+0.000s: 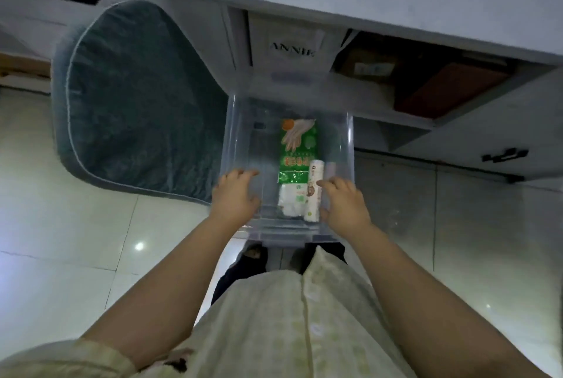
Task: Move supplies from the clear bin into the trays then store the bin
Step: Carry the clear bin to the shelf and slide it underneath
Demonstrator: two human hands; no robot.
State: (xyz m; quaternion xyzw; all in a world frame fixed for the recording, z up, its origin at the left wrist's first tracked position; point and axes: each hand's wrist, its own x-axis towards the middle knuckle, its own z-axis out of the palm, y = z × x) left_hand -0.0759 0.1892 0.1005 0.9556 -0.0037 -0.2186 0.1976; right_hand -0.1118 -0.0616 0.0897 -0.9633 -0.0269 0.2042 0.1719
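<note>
**Both hands gripping the clear bin, supplies still inside**

Pale patterned shirt (pixel 292 325) is filling the bottom of the view, and from it both bare forearms are reaching forward to the clear bin (pixel 288 164), which is being held out over the tiled floor (pixel 76 225) in front of the person's feet. The left hand (pixel 236 194) is closing over the bin's near left wall, fingers (pixel 243 173) curled over the rim; the right hand (pixel 344 203) is doing the same on the near right wall. Both are wrapped on the plastic, though the thumbs are not clearly showing.

Judging by the thin see-through walls and few contents, the bin is probably light and slightly flexible, and smooth enough to slip, so taking it by the rim on both sides looks sensible. Inside, a green glove packet (pixel 298 146) is lying flat with a white roll (pixel 314 191) just beside it; both look soft and light.

No trays are showing. A dark padded cushion (pixel 137 103) is standing to the left, and an open cupboard shelf (pixel 426 88) beyond is holding dim boxes that are too blurred to identify. The bin's far end is hard to make out against it.
</note>
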